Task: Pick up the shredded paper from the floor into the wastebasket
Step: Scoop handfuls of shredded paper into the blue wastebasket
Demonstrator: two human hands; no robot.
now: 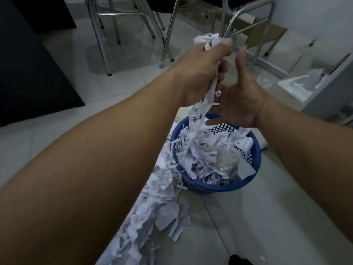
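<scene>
A bunch of white shredded paper (198,115) hangs from the left hand (202,69), whose fingers are curled tight round it, over the round blue plastic mesh wastebasket (256,161), which is already heaped with shreds. The right hand (240,96) is just beside the strips, loosely spread, thumb up, gripping nothing. More shreds (158,207) lie on the pale tiled floor (248,226), against the wastebasket's left side. Chrome chair legs (107,35) stand beyond.

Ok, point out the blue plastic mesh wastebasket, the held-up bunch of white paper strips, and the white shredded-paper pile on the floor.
blue plastic mesh wastebasket (215,189): head view, near rim.
held-up bunch of white paper strips (207,101): head view, dangling strips.
white shredded-paper pile (162,203): head view, its middle.
</scene>
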